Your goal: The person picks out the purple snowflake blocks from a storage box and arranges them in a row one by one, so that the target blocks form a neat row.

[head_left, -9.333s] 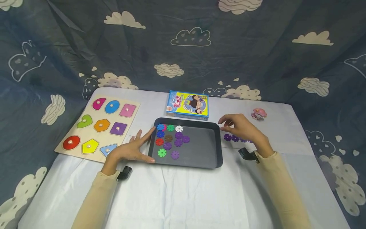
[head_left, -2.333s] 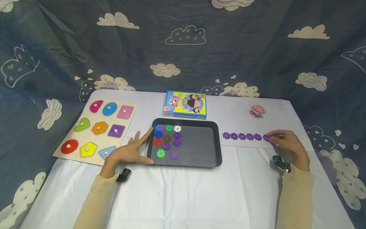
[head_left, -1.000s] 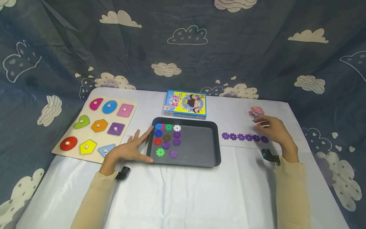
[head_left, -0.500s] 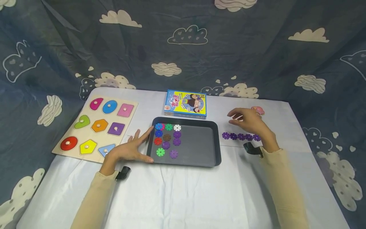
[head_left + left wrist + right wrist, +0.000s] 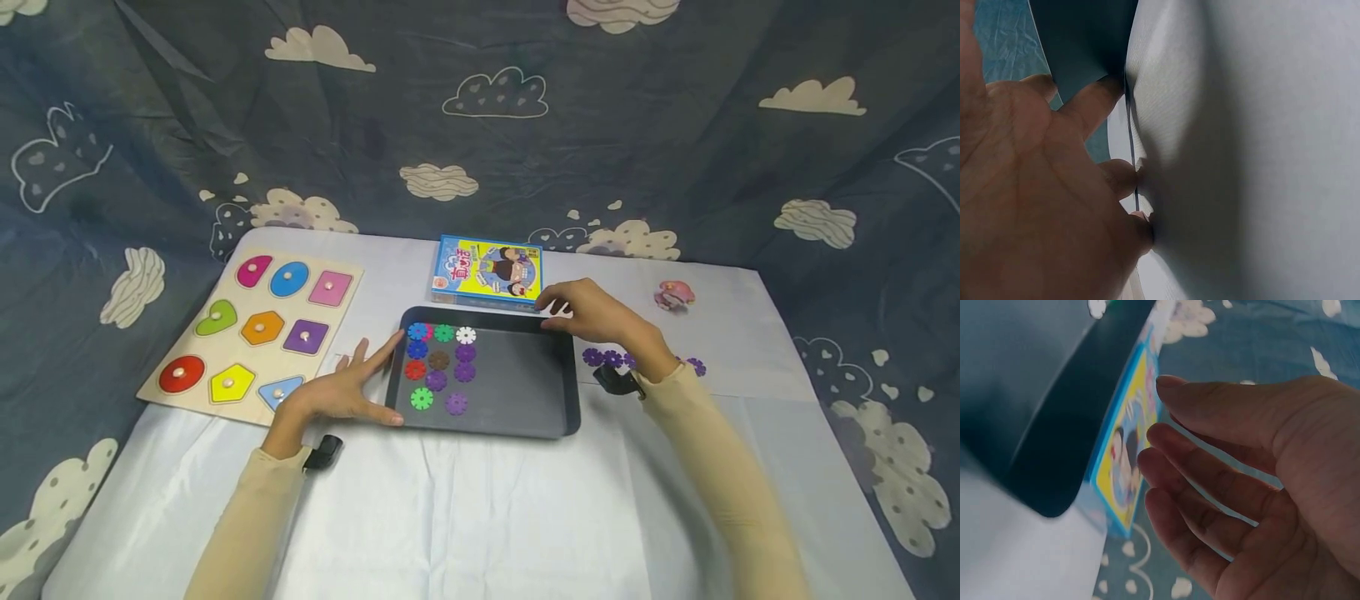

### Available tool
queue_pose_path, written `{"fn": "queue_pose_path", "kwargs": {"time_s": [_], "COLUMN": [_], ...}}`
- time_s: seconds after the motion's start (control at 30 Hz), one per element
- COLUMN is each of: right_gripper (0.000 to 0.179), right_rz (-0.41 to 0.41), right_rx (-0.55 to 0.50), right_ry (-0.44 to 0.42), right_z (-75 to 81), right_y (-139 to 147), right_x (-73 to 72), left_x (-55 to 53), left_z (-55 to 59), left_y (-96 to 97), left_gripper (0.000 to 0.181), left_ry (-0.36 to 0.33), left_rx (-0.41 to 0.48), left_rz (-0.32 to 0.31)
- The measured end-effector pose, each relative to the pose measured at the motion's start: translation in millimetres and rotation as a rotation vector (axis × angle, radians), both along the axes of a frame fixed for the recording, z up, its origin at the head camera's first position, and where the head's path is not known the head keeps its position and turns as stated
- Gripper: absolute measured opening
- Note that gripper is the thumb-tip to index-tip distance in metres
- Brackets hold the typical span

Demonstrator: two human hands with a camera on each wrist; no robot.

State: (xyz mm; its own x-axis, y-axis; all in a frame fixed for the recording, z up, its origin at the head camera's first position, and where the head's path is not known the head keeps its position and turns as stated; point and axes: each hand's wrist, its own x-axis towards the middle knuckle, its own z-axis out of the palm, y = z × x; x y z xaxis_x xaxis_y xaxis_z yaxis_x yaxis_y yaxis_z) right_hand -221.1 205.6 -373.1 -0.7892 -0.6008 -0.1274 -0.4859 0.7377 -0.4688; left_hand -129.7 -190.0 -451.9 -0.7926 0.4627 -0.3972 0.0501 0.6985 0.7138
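The dark grey tray [image 5: 525, 375] holds several small notched, flower-shaped plastic discs at its left, among them a light green disc [image 5: 422, 398], a white disc [image 5: 466, 335] and a purple disc [image 5: 457, 403]. My left hand [image 5: 337, 396] spreads its fingers along the tray's left side, thumb and a finger touching the rim. My right hand [image 5: 592, 312] hovers over the tray's back right corner with loosely bent fingers and nothing between them; the right wrist view confirms this. Beneath the right wrist lies a row of purple discs [image 5: 592, 357] on the table, partly hidden.
Behind the tray stands a blue and yellow card box [image 5: 487, 271], close to the right fingertips. A wooden shape-puzzle board [image 5: 247, 350] lies at the left. A pink toy figure [image 5: 674, 293] sits at the back right of the white-covered table [image 5: 480, 517].
One purple disc has left the tray; the right hand set it at the row's right end, let go, and moved left over the tray's corner. The left hand stays at the tray.
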Motion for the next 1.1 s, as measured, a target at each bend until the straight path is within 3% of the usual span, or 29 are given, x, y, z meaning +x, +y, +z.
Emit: {"fn": "queue_pose_path", "kwargs": {"time_s": [0.17, 0.37, 0.83, 1.1], "right_gripper": [0.027, 0.026, 0.019, 0.020], "right_rz": [0.107, 0.168, 0.338, 0.350], "right_rx": [-0.002, 0.036, 0.074, 0.104], "right_ry": [-0.001, -0.014, -0.176, -0.210], "right_z": [-1.2, -7.8, -36.3, -42.7], "right_y": [-21, -46, -93, -108], "right_x": [-4.5, -7.3, -17.4, -20.6], "left_x": [0.6, -0.2, 0.8, 0.3], "left_z": [1.1, 2.3, 0.0, 1.4], "left_y": [-0.5, -0.5, -0.2, 0.3], "left_gripper": [0.127, 0.127, 0.129, 0.128], "left_ry": [0.013, 0.029, 0.019, 0.018], "left_rx": [0.005, 0.013, 0.016, 0.012], "left_rz": [-0.005, -0.013, -0.019, -0.020]}}
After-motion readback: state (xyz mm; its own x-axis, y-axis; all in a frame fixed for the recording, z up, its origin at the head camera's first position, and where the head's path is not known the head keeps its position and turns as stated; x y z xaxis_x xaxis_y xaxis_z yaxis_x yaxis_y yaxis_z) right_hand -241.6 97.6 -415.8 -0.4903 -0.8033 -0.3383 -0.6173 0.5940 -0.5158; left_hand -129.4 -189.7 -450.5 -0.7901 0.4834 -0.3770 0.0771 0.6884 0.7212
